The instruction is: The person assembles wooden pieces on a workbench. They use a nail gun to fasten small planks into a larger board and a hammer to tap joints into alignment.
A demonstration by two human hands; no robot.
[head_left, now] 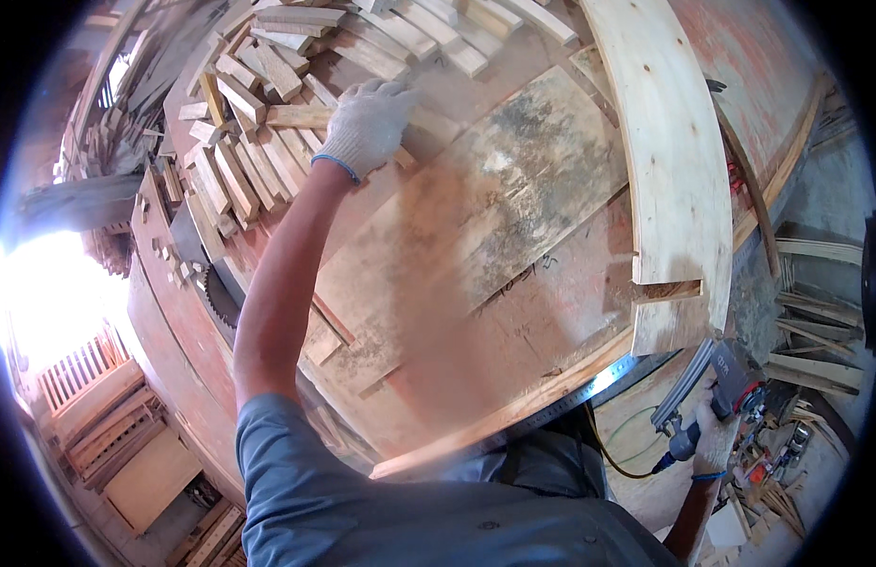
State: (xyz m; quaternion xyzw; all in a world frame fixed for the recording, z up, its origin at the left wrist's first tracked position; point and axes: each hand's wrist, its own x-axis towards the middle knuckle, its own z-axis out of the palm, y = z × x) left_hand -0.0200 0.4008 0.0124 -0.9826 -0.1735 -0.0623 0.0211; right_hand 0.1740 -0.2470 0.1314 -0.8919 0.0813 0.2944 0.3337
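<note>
— How do the hands sit?
— The left hand [367, 123], gloved, reaches far out, fingers closed on one wood strip [301, 116] by the heaped offcuts [244, 161]. The right hand [712, 439] hangs low past the workbench [513, 312] edge, gripping one nail gun [717, 387].
— Open room?
— Mid-bench is bare; one long plank [669, 161] lies along the right.

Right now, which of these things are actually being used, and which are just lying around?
In use:
- left hand on a wood strip
- right hand holding a nail gun
- notched plank on the workbench

Lying about:
- stacked strips
- saw blade at the bench edge
- offcuts on the floor
</note>
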